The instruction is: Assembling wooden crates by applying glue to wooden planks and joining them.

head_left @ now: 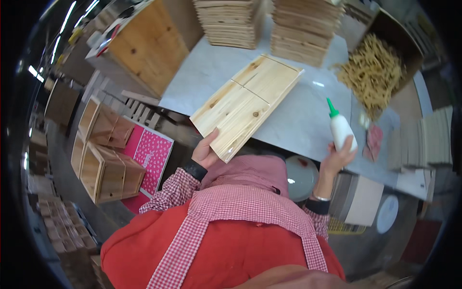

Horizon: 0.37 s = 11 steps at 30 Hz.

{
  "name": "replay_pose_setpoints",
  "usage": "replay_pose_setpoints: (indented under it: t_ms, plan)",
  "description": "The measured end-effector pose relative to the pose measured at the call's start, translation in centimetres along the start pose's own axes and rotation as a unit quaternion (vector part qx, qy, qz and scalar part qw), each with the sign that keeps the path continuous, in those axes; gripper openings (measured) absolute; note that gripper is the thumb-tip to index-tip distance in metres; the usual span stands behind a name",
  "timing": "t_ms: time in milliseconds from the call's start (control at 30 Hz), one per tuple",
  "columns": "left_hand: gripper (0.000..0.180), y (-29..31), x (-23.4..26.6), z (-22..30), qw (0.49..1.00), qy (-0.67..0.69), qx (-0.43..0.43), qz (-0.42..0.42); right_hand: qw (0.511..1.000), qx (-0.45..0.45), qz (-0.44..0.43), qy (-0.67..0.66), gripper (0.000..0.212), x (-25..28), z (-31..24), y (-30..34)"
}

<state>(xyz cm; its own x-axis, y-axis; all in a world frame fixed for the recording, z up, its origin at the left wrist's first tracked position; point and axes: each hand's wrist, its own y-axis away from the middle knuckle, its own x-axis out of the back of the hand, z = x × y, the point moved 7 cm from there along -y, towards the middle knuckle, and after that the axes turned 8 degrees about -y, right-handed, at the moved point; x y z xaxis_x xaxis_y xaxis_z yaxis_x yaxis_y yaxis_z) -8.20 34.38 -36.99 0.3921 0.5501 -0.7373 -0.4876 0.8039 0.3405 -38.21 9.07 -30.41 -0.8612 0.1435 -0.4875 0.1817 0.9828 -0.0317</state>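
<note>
I see the pale grooved pine board panel (248, 103) lying at the near edge of the grey worktable (298, 120), my left hand (206, 151) gripping its near corner. My right hand (339, 156) clasps a white glue bottle with green nozzle (340, 127) upright near the table's right edge, beside the cardboard box of wooden dowels (373, 72).

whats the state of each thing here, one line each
wooden panel: lying on the table, near corner gripped by the left hand
glue bottle: upright, green cap on, held by the right hand
cardboard box: open, full of pale wood shavings
wooden crates: assembled, empty, on the floor
board stacks: piled neatly at the table's far edge
</note>
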Motion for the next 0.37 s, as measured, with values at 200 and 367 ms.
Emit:
replay_pose_setpoints:
  t_ms: [200,367]
  plan:
    - [0.054,-1.2,7.2,7.2,0.996,0.014,-0.083,0.027,0.999,0.033,0.002,-0.029,0.039,-0.7,-0.5,0.1]
    - [0.058,-3.3,12.2,11.4,0.992,-0.042,-0.1,0.071,0.999,0.023,0.005,-0.036,0.038,-1.7,-0.1,0.1]
